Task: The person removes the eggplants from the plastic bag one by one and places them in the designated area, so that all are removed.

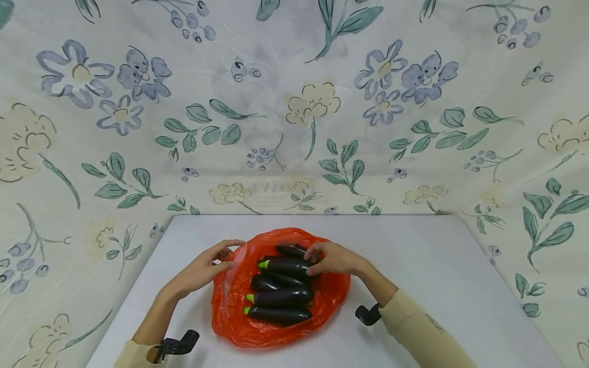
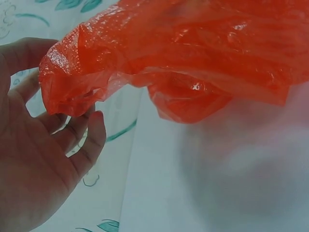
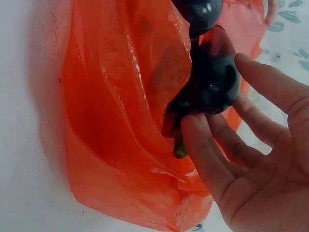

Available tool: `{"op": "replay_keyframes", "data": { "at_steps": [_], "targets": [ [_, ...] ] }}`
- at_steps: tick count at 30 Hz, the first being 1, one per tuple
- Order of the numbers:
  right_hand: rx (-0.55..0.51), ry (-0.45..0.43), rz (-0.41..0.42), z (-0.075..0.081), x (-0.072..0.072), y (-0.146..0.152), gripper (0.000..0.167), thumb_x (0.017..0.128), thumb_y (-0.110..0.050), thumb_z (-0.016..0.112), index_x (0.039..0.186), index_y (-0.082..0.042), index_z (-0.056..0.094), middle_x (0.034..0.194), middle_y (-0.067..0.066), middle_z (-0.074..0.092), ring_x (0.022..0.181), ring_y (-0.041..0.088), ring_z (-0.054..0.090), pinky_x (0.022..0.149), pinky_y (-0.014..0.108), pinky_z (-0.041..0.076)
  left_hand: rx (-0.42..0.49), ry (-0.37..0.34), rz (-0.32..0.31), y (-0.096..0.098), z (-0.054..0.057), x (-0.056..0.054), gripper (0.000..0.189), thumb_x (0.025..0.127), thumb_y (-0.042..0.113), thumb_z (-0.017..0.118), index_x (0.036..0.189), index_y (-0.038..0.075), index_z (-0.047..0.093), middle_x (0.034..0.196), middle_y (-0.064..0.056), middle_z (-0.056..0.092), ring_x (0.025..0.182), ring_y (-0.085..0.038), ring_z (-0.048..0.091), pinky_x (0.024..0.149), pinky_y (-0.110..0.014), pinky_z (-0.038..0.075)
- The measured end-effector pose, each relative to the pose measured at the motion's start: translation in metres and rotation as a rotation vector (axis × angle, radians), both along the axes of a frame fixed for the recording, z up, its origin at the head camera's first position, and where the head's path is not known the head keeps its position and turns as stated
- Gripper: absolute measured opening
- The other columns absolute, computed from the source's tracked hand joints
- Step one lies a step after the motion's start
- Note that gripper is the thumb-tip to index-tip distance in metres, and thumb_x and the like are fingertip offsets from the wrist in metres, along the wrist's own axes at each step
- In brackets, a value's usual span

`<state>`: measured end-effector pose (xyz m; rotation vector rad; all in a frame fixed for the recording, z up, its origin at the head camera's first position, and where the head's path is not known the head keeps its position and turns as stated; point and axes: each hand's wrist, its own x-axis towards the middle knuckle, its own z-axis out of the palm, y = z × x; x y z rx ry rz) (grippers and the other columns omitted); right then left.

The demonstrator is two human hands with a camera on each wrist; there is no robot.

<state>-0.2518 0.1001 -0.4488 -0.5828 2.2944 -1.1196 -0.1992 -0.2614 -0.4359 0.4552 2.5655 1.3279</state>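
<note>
A red plastic bag (image 1: 333, 306) lies with its mouth spread wide, and several dark, glossy eggplants (image 1: 278, 315) with green stem ends rest inside. At the bag's left edge, my left hand (image 1: 202, 268) holds the rim; in the left wrist view its fingers (image 2: 91, 140) curve around the crumpled plastic. Reaching in from the right, my right hand (image 1: 338, 259) grips the rounded end of one eggplant (image 1: 285, 266) in the upper part of the pile. The right wrist view shows thumb and fingers on either side of that eggplant's end (image 3: 217, 87).
The bag stands on a white table (image 1: 414, 255). Behind it hangs a flower-patterned cloth (image 1: 294, 128), which also shows along both sides. Black wrist-worn devices sit at the left wrist (image 1: 179, 343) and right wrist (image 1: 368, 315).
</note>
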Motion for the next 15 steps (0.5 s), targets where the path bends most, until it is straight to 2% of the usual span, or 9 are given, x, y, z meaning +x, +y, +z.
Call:
{"op": "replay_keyframes", "data": {
  "at_steps": [5, 10, 15],
  "targets": [
    [-0.006, -0.006, 0.003, 0.0010, -0.0008, -0.0047, 0.031, 0.086, -0.021, 0.080, 0.113, -0.015, 0.065, 0.107, 0.004, 0.063, 0.096, 0.023, 0.060, 0.080, 0.034, 0.058, -0.001, -0.006, 0.000, 0.0007, -0.0002, -0.0008, 0.047, 0.098, 0.023, 0.063, 0.144, 0.023, 0.051, 0.111, -0.011, 0.059, 0.105, -0.030, 0.054, 0.081, -0.037, 0.050],
    [0.004, -0.003, 0.028, 0.0003, -0.0006, -0.0040, 0.036, 0.086, -0.019, 0.080, 0.119, -0.015, 0.066, 0.105, 0.006, 0.061, 0.091, 0.023, 0.061, 0.078, 0.034, 0.058, 0.013, -0.010, -0.006, 0.0006, -0.0010, -0.0008, 0.048, 0.098, 0.023, 0.064, 0.144, 0.023, 0.051, 0.111, -0.011, 0.060, 0.104, -0.030, 0.054, 0.081, -0.038, 0.051],
    [0.011, 0.004, 0.041, -0.0012, 0.0001, -0.0041, 0.040, 0.086, -0.019, 0.080, 0.123, -0.016, 0.067, 0.104, 0.005, 0.061, 0.093, 0.023, 0.060, 0.078, 0.034, 0.057, 0.010, -0.005, -0.004, 0.0002, -0.0010, -0.0001, 0.049, 0.098, 0.021, 0.064, 0.144, 0.023, 0.051, 0.111, -0.012, 0.059, 0.103, -0.031, 0.054, 0.079, -0.038, 0.052]
  ]
}}
